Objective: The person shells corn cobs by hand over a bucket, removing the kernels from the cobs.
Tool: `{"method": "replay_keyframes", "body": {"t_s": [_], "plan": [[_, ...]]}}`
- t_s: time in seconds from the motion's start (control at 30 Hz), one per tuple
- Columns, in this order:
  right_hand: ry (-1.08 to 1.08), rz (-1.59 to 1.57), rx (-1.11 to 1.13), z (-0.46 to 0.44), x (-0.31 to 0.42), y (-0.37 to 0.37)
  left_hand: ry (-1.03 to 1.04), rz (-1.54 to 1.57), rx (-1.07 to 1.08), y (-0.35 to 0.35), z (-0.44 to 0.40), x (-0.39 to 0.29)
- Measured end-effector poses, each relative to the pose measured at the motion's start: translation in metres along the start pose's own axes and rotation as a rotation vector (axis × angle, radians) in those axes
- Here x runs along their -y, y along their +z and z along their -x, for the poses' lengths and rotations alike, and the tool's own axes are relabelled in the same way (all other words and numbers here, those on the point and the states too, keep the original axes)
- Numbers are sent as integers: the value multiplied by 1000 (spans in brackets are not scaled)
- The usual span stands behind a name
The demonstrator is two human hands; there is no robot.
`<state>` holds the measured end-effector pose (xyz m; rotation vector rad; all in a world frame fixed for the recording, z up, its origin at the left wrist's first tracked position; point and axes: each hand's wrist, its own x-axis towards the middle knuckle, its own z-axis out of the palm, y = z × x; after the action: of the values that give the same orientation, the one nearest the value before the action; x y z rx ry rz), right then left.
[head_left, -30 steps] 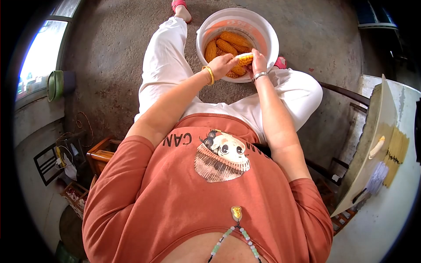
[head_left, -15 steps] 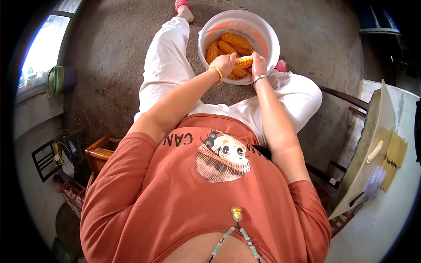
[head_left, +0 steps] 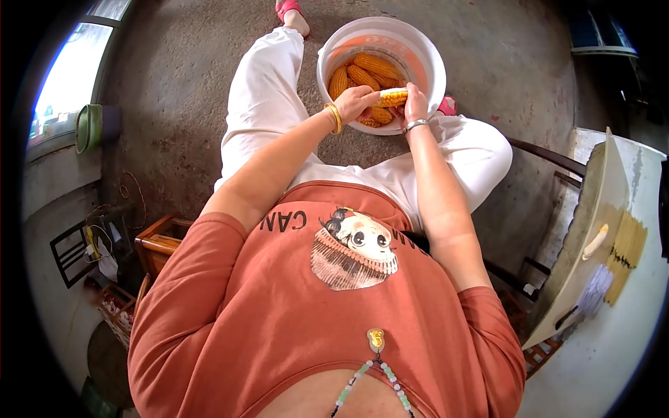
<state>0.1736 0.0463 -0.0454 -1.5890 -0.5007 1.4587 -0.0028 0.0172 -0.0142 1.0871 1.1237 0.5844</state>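
Over the near side of a white bucket (head_left: 437, 73), my right hand (head_left: 415, 104) is closed around one end of a corn cob (head_left: 392, 98). Yellow kernels cover the side facing me, and a pale bare strip runs along its top. My left hand (head_left: 354, 104), with a gold bangle at the wrist, grips the cob's other end with curled fingers; the thumb is partly hidden. Inside the bucket, below my hands, lie several more yellow corn cobs (head_left: 376, 66), with what look like loose kernels among them.
The bucket stands on a rough concrete floor (head_left: 181, 83) between my white-trousered legs (head_left: 265, 97). A wooden chair (head_left: 159, 240) is at my left. To the right, a pale board (head_left: 585, 244) leans beside a wall. A green bin (head_left: 88, 129) sits near the window.
My left hand has shifted slightly left and down, toward the cob's end, exposing more of the pale strip. The right hand and cob have moved a little to the right.
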Motion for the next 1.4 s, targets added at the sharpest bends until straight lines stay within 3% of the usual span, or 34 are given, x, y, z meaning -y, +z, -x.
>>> {"method": "replay_keyframes", "body": {"t_s": [0.1,0.2,0.27,0.37,0.47,0.63,0.83,1.4], "plan": [[-189,147,10,-36,-30,-13,42,-74,-96,4,-7,8],[-213,103,111,-45,-35,-20,141,-126,-215,5,-21,25],[-238,0,63,-18,-21,-5,187,-108,-293,6,-24,29],[-261,-77,57,-16,-15,-2,-98,134,-129,2,-16,4],[-206,-60,65,-16,-13,-4,-254,195,-134,1,-7,-17],[-32,-60,38,9,8,3,-167,204,-86,-3,-10,-7],[16,-72,12,10,9,4,-17,169,-46,-4,-3,-9],[-323,142,-71,-22,-26,-5,-96,93,-75,0,-7,-4]]}}
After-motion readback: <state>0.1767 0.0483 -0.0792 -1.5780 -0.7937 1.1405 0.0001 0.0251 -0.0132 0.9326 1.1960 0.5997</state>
